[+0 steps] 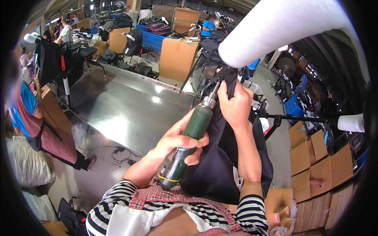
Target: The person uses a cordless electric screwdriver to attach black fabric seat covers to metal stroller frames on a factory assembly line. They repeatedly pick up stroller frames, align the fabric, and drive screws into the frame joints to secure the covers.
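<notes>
My left hand point(179, 141) is wrapped around a green electric screwdriver point(198, 122), its metal chuck and bit angled up and away from me. The bit's tip reaches a dark joint of what looks like a stroller frame with black fabric point(214, 157). Just to the right of the bit, my right hand point(237, 103) is closed on the black fabric at that joint, thumb up. Close above it, a thick white-wrapped bar point(275, 35) curves toward the upper right. The exact spot under the bit is too dark to make out.
A shiny metal worktable point(130, 114) stretches to the left. Beyond its left edge stands a co-worker in a plaid apron point(57, 135). Cables point(120, 157) lie on the floor. Cardboard boxes point(321, 173) stand at right, near another white-wrapped bar end point(351, 123).
</notes>
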